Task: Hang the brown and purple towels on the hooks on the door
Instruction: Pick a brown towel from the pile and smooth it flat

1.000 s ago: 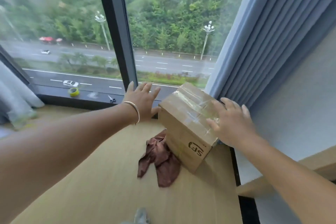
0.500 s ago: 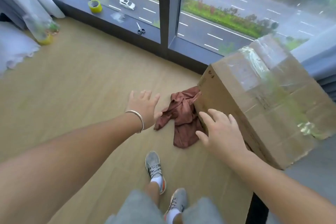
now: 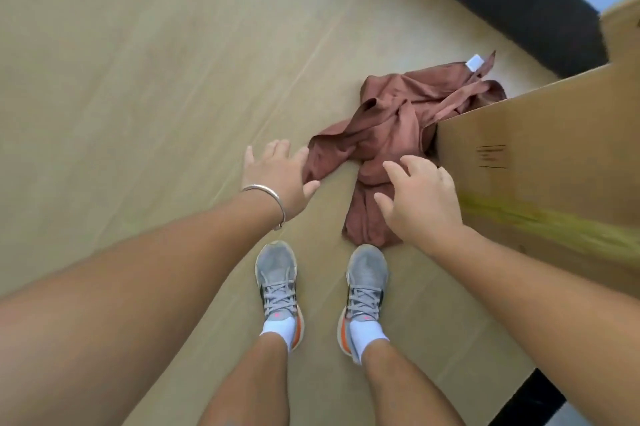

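Fingers (image 3: 398,167) of our right hand (image 3: 420,199) spread wide over the crumpled brown towel (image 3: 391,124); our left hand (image 3: 277,171), equally splayed, hangs at its left corner, holding nothing. Soft, creased cloth lies bunched on the pale wood-grain floor (image 3: 138,79), against a stiff cardboard box (image 3: 547,162).

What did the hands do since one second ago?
Both hands came down from the cardboard box toward the brown towel; the left hand and right hand now hover open over it, nothing grasped. Towel and box stayed put.
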{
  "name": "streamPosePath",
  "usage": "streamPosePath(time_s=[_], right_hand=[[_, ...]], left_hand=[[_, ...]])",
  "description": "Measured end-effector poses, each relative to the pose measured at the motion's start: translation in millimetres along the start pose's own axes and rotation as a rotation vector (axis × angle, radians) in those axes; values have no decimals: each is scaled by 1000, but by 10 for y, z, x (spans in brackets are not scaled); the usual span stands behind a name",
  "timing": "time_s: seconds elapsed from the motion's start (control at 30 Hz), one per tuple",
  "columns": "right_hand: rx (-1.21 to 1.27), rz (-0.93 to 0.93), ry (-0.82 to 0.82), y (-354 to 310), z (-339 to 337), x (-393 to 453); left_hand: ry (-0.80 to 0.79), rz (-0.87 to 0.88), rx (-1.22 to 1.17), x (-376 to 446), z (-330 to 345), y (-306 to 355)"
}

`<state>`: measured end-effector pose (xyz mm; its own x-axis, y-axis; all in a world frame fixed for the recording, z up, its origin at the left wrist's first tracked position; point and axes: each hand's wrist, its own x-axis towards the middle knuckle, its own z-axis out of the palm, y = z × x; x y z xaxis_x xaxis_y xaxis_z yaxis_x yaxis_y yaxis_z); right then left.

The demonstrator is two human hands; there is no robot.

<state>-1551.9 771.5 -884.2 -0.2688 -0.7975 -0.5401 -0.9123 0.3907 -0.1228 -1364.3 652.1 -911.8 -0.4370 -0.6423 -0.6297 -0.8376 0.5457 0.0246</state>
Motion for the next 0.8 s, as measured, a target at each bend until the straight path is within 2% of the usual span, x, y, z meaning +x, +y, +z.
streamPosePath(time_s=[0.17,0.27,0.37,0.47,0.63,0.8], right_hand=[[1,-33,70,126,831,665],[58,-51,177,281,1123,1103],[-13,-131,278,432,1300,1578],[-149,-185,253,533,1417,1946],[-277,-212,195,607,1440,2042],[-294,-190,127,496,1168,1733]], left_hand=[[-73,-26,-3,681,879,51],[-13,-1,-29,1057,1301,104],[42,25,-19,1405,1653,146],[70,26,-45,1644,1900,165],[120,69,-74,1773,1943,129],[155,36,-157,1540,1533,-135]])
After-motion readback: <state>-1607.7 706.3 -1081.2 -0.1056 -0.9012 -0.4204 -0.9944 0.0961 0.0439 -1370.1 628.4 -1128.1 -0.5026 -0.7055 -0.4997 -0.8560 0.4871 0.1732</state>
